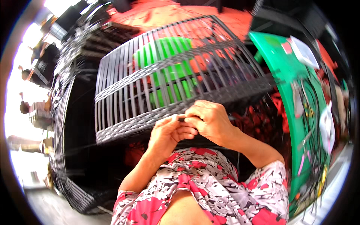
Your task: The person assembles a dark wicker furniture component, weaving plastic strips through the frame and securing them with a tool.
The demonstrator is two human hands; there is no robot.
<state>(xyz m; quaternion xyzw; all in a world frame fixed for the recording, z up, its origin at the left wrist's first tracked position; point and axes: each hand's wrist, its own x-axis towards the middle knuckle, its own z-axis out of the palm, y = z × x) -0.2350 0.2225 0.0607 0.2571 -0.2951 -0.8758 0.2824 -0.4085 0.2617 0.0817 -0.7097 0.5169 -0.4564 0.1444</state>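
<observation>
A dark woven panel [127, 131] of thin flat strips, crossed by braided bands, lies slanted in front of me. My left hand [163, 135] is closed in a pinch just off its near braided edge. Against it, my right hand [210, 120] is closed too, fingertips meeting the left ones. Between the fingertips shows a small dark piece [182, 119], perhaps an end of a strip; whether it joins the panel cannot be made out. Both hands appear to grip this piece.
Through the slats shows a bright green plastic seat [174, 71]. On the right stands a green tabletop [268, 48] with cords, small tools and a white container [304, 52]. More dark woven work [60, 123] rises at my left. Reddish-orange covering [150, 15] lies beyond the panel.
</observation>
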